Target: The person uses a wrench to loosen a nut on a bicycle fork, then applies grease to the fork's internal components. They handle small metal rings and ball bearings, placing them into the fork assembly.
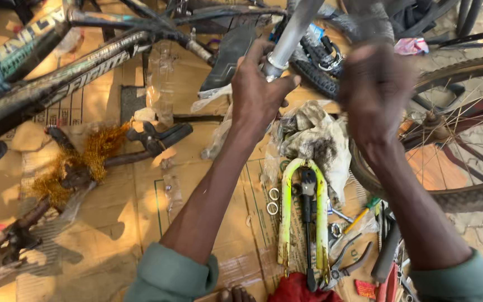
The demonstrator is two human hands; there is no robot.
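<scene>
A person's left hand [258,89] has its grip closed around the lower end of a grey metal tube [289,39], just above a dirty rag [311,137]. The right hand [375,95], right of the tube, is blurred; whether it holds anything cannot be told. A steady, firm left hold would serve best. Below the rag lies a yellow-green fork [303,212] on cardboard [129,207].
</scene>
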